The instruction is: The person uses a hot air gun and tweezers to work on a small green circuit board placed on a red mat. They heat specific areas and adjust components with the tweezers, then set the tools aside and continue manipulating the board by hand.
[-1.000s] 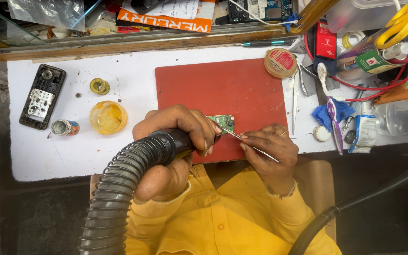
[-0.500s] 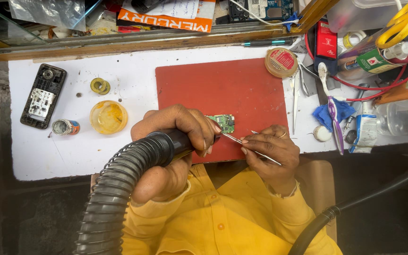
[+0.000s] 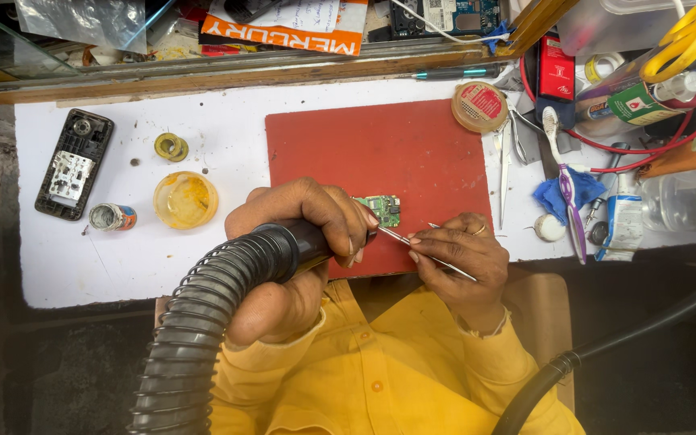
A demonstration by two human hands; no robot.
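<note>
My left hand (image 3: 300, 221) grips the black handle of a hot-air tool (image 3: 283, 246) with a ribbed black hose (image 3: 195, 330), its tip hidden behind my fingers beside a small green circuit board (image 3: 383, 209). The board lies on a red mat (image 3: 380, 153). My right hand (image 3: 461, 254) pinches thin metal tweezers (image 3: 400, 237), whose points reach toward the board's lower edge.
On the white table (image 3: 106, 266) at the left are an opened phone body (image 3: 72, 163), a small tin (image 3: 110, 216), a yellow flux pot (image 3: 184, 199) and a solder coil (image 3: 170, 147). Right of the mat lie scissors (image 3: 503, 161), a toothbrush (image 3: 561, 173), a round tin (image 3: 478, 106), bottles and cables.
The tweezers and my right hand have shifted slightly; the board and hot-air tool stay in nearly the same place.
</note>
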